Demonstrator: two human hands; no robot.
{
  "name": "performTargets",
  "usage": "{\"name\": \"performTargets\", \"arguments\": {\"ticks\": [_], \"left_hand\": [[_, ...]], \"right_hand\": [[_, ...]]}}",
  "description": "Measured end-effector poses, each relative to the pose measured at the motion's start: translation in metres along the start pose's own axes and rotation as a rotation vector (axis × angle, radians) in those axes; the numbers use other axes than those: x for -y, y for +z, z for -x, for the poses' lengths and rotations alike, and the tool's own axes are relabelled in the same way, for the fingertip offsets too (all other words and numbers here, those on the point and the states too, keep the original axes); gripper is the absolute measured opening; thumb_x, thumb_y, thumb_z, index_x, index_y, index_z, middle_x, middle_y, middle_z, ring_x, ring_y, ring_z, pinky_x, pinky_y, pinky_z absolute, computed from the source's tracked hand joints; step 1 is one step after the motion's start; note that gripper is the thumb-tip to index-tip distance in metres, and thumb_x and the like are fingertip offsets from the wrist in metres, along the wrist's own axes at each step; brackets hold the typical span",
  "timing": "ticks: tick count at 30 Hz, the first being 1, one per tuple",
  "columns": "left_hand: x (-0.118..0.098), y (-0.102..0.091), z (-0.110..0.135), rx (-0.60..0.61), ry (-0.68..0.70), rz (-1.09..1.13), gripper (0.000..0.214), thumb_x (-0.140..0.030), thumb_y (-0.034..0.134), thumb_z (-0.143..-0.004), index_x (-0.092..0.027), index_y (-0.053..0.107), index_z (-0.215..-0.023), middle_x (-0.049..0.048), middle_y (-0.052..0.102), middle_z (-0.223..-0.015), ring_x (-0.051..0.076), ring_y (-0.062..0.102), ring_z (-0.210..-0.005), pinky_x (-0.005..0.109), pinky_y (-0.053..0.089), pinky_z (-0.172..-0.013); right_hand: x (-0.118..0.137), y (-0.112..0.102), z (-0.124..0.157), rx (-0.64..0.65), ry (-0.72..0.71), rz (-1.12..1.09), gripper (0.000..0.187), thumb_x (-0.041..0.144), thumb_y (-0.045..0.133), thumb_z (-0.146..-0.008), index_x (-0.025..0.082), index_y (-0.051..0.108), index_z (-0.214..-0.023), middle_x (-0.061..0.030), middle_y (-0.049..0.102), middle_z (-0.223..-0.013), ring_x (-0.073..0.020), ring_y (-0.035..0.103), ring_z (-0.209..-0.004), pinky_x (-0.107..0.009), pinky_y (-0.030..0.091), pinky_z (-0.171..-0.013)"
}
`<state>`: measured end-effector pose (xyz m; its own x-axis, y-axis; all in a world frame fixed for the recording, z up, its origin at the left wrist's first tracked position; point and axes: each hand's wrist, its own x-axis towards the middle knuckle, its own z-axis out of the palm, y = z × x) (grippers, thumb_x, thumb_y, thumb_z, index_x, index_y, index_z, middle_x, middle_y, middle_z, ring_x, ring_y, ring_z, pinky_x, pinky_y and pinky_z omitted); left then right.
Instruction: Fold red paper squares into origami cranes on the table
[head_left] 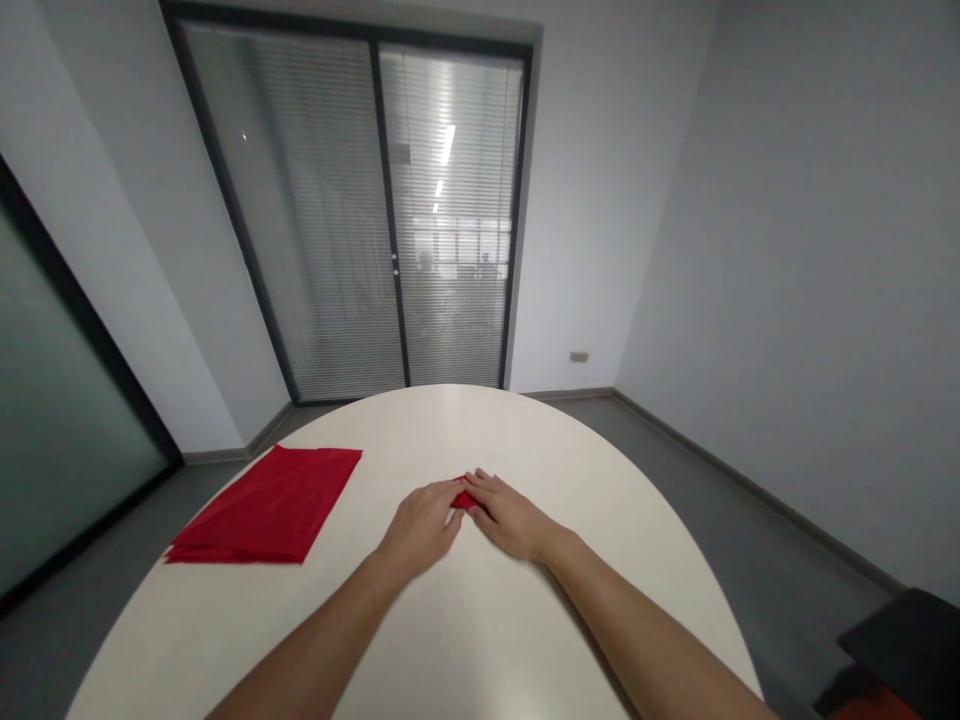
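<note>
A small folded red piece [463, 497] lies near the middle of the white round table [450, 620], mostly covered by my hands. My left hand [420, 527] rests palm down on its left side, fingers together and pressed flat on it. My right hand [506, 516] lies palm down on its right side, fingers stretched over it. Only a small red corner shows between the two hands. A stack of flat red sheets [270, 505] lies on the table to the left, apart from both hands.
The table's curved edge runs close behind the hands and down the right side. Glass sliding doors with blinds [375, 220] stand beyond. A dark seat [900, 640] sits at the lower right. Grey floor surrounds the table.
</note>
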<state>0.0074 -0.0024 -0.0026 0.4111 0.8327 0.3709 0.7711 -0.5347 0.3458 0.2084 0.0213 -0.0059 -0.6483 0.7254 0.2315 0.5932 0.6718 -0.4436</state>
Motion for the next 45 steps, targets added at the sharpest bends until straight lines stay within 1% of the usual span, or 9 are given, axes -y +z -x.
{"name": "performTargets", "arguments": {"ticks": [7, 9, 12, 16, 22, 28, 36, 39, 45], "left_hand": [[-0.005, -0.005, 0.000, 0.015, -0.074, -0.001, 0.030, -0.025, 0.052, -0.096, -0.024, 0.061, -0.124, 0.0071, 0.070, -0.121, 0.022, 0.065, -0.112, 0.034, 0.048, -0.097], [-0.006, -0.005, 0.000, 0.018, -0.100, -0.007, 0.030, -0.025, 0.052, -0.096, -0.024, 0.061, -0.124, 0.0072, 0.070, -0.120, 0.022, 0.065, -0.111, 0.033, 0.048, -0.096], [-0.006, -0.004, 0.001, 0.000, -0.108, 0.014, 0.026, -0.025, 0.051, -0.097, -0.025, 0.063, -0.120, 0.0053, 0.071, -0.117, 0.021, 0.065, -0.109, 0.031, 0.047, -0.094], [-0.004, -0.002, 0.000, -0.025, -0.114, 0.046, 0.018, -0.023, 0.051, -0.097, -0.025, 0.065, -0.107, 0.0024, 0.072, -0.111, 0.019, 0.067, -0.102, 0.028, 0.047, -0.088], [-0.004, -0.004, -0.001, -0.019, -0.180, 0.009, 0.019, -0.023, 0.049, -0.097, -0.024, 0.067, -0.103, 0.0021, 0.074, -0.106, 0.020, 0.068, -0.095, 0.028, 0.046, -0.083], [-0.005, -0.004, -0.002, -0.007, -0.232, -0.013, 0.019, -0.024, 0.050, -0.097, -0.023, 0.069, -0.098, 0.0026, 0.075, -0.106, 0.020, 0.069, -0.093, 0.029, 0.046, -0.080], [0.000, -0.001, -0.003, -0.015, -0.259, -0.001, 0.019, -0.020, 0.056, -0.094, -0.024, 0.068, -0.109, 0.0017, 0.075, -0.110, 0.020, 0.070, -0.099, 0.027, 0.048, -0.085], [0.001, -0.001, -0.003, -0.022, -0.227, -0.003, 0.025, -0.016, 0.055, -0.094, -0.025, 0.068, -0.113, 0.0015, 0.074, -0.114, 0.020, 0.069, -0.103, 0.029, 0.050, -0.089], [0.007, 0.004, -0.004, -0.022, -0.079, -0.050, 0.030, -0.010, 0.054, -0.093, -0.026, 0.076, -0.106, 0.0009, 0.072, -0.123, 0.021, 0.063, -0.116, 0.035, 0.047, -0.103]], "right_hand": [[0.006, -0.004, -0.007, -0.085, -0.137, -0.043, 0.042, 0.018, 0.042, -0.099, 0.022, 0.062, -0.136, -0.0084, 0.062, -0.140, -0.0224, 0.053, -0.134, -0.045, 0.030, -0.122], [0.008, -0.005, -0.007, -0.101, -0.103, -0.038, 0.037, 0.017, 0.046, -0.097, 0.022, 0.069, -0.126, -0.0081, 0.069, -0.128, -0.0226, 0.058, -0.126, -0.042, 0.036, -0.117], [0.010, -0.008, -0.006, -0.123, -0.004, -0.010, 0.027, 0.018, 0.051, -0.095, 0.023, 0.075, -0.106, -0.0071, 0.074, -0.111, -0.0223, 0.064, -0.111, -0.035, 0.047, -0.101], [0.011, -0.010, -0.005, -0.167, 0.080, 0.028, 0.019, 0.019, 0.056, -0.092, 0.021, 0.075, -0.093, -0.0061, 0.074, -0.099, -0.0213, 0.065, -0.098, -0.030, 0.047, -0.088], [0.010, -0.011, -0.006, -0.167, 0.120, 0.054, 0.018, 0.021, 0.057, -0.092, 0.021, 0.075, -0.095, -0.0062, 0.074, -0.102, -0.0218, 0.064, -0.099, -0.029, 0.045, -0.087], [0.009, -0.011, -0.005, -0.165, 0.102, 0.072, 0.021, 0.021, 0.054, -0.094, 0.021, 0.075, -0.096, -0.0060, 0.074, -0.101, -0.0211, 0.063, -0.098, -0.029, 0.045, -0.087], [0.009, -0.010, -0.004, -0.178, 0.116, 0.074, 0.030, 0.015, 0.051, -0.094, 0.023, 0.072, -0.113, -0.0048, 0.074, -0.106, -0.0209, 0.063, -0.101, -0.029, 0.046, -0.089], [0.008, -0.010, -0.004, -0.174, 0.107, 0.074, 0.032, 0.013, 0.050, -0.093, 0.024, 0.073, -0.113, -0.0041, 0.074, -0.106, -0.0209, 0.063, -0.102, -0.029, 0.046, -0.089], [0.007, -0.009, -0.003, -0.172, 0.058, 0.080, 0.034, 0.013, 0.050, -0.093, 0.026, 0.076, -0.110, -0.0045, 0.074, -0.108, -0.0202, 0.063, -0.104, -0.030, 0.047, -0.091]]}}
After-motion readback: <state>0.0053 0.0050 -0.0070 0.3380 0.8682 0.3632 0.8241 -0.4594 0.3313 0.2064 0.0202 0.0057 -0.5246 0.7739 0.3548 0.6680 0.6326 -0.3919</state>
